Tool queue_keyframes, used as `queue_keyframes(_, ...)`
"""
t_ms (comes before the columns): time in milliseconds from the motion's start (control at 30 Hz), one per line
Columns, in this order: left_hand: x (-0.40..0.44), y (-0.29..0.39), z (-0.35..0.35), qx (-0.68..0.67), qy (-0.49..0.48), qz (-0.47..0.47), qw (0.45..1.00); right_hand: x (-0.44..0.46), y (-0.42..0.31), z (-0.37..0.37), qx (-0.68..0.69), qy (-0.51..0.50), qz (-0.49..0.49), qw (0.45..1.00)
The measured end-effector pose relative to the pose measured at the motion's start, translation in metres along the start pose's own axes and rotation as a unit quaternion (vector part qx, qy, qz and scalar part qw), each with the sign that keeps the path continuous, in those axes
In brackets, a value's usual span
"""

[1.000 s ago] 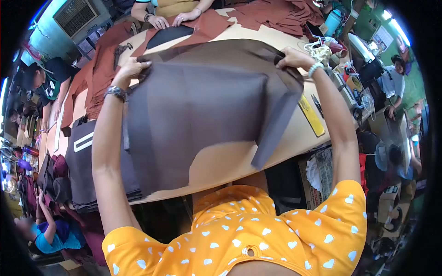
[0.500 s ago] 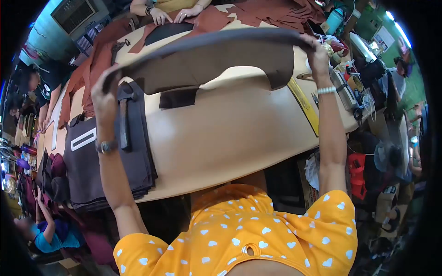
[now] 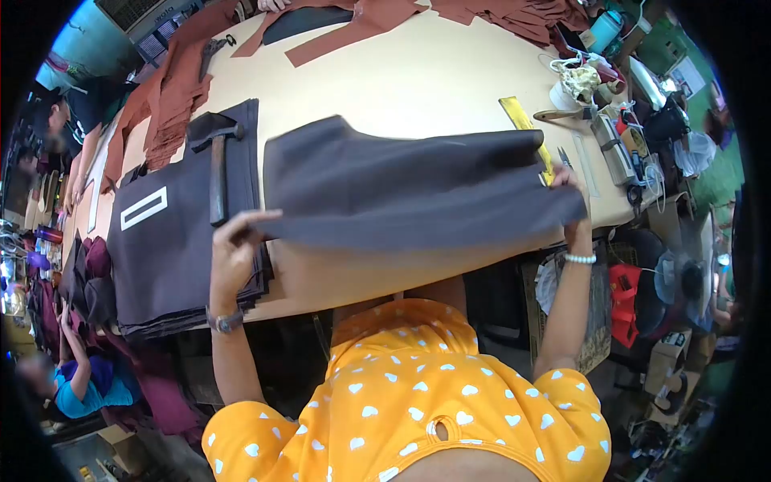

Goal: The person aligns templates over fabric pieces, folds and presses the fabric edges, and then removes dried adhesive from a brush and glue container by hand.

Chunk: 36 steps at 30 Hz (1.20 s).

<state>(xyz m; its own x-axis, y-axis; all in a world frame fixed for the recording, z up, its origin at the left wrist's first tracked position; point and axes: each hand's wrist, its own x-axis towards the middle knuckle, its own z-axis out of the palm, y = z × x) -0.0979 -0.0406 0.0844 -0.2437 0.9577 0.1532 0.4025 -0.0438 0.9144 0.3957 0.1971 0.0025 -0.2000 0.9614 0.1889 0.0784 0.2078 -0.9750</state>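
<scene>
A dark brown sheet (image 3: 401, 185) of leather or cloth spans the space between my hands, its far part low over the table and its near edge raised and blurred. My left hand (image 3: 237, 253) pinches its near left corner. At the right end, my right hand (image 3: 572, 205) grips the near right corner. Left of the sheet lies a stack of dark pieces (image 3: 169, 265), with a hammer (image 3: 218, 173) and a white rectangular frame (image 3: 144, 208) on top. A yellow ruler (image 3: 516, 114) is partly covered by the sheet's right end.
Reddish-brown pieces (image 3: 173, 104) lie along the table's (image 3: 418, 84) left and far sides. At the right are a brush (image 3: 562, 115), a white container (image 3: 572, 90), a tape dispenser (image 3: 614, 149) and a blue bottle (image 3: 602, 32). A person (image 3: 92, 386) is at the lower left, others at both sides.
The sheet has come down from its raised, arched position toward the table's near side. Both my hands have lowered and moved nearer to me, still holding it. The far person's hands have mostly left view.
</scene>
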Motion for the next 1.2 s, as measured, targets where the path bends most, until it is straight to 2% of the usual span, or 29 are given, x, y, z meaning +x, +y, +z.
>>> queue_keyframes(33,0.009,0.003,-0.003,-0.007,0.025,-0.004,1.0,0.004,-0.028,0.019,-0.005,0.038,-0.02,0.999)
queue_keyframes(100,0.024,0.009,-0.008,-0.081,0.075,0.027,0.994,0.014,-0.061,0.039,0.009,0.025,-0.115,0.993)
queue_keyframes(200,0.035,0.036,-0.02,-0.172,0.113,0.04,0.978,0.026,-0.107,0.049,0.025,-0.013,-0.166,0.986)
queue_keyframes(233,0.042,0.046,-0.023,-0.129,0.134,0.058,0.981,0.028,-0.115,0.052,0.031,-0.029,-0.165,0.985)
queue_keyframes(267,0.055,0.054,-0.024,-0.087,0.154,0.073,0.981,0.035,-0.116,0.057,0.061,0.03,-0.094,0.993)
queue_keyframes(300,0.069,0.057,-0.025,-0.045,0.173,0.088,0.98,0.05,-0.114,0.055,0.005,0.051,-0.041,0.998)
queue_keyframes(367,0.109,0.031,-0.034,-0.01,0.161,0.111,0.981,0.084,-0.091,0.065,-0.015,0.069,-0.044,0.997)
queue_keyframes(433,0.155,-0.021,-0.041,0.018,0.185,0.145,0.972,0.126,-0.048,0.061,-0.227,0.106,-0.127,0.96)
queue_keyframes(500,0.176,-0.032,-0.031,0.084,0.194,0.147,0.966,0.146,-0.023,0.07,-0.197,0.133,-0.143,0.961)
queue_keyframes(533,0.185,-0.037,-0.025,0.115,0.223,0.195,0.948,0.151,-0.02,0.074,-0.273,0.172,-0.125,0.938)
queue_keyframes(567,0.196,-0.049,-0.028,0.076,0.174,0.146,0.971,0.152,-0.017,0.073,-0.289,0.182,-0.123,0.932)
queue_keyframes(667,0.205,-0.056,-0.025,0.055,0.088,0.065,0.992,0.139,-0.032,0.085,-0.323,0.202,-0.13,0.915)
queue_keyframes(767,0.193,-0.025,-0.001,0.03,0.136,0.067,0.988,0.112,-0.08,0.102,-0.373,0.175,-0.113,0.904)
queue_keyframes(800,0.189,-0.013,0.002,0.045,0.112,0.039,0.992,0.101,-0.096,0.11,-0.372,0.158,-0.124,0.906)
queue_keyframes(900,0.168,0.024,0.028,0.014,0.093,0.136,0.986,0.066,-0.134,0.139,-0.36,0.119,-0.17,0.91)
queue_keyframes(933,0.159,0.039,0.039,0.011,0.096,0.198,0.975,0.054,-0.144,0.151,-0.35,0.112,-0.193,0.91)
queue_keyframes(1033,0.149,0.042,0.041,0.124,-0.012,0.159,0.979,0.021,-0.16,0.188,-0.304,0.098,-0.237,0.917)
queue_keyframes(1167,0.134,0.044,0.056,-0.033,-0.052,0.116,0.991,0.001,-0.149,0.23,-0.317,0.103,-0.304,0.893)
queue_keyframes(1200,0.128,0.049,0.066,-0.107,-0.022,0.068,0.992,-0.003,-0.147,0.241,-0.327,0.094,-0.293,0.894)
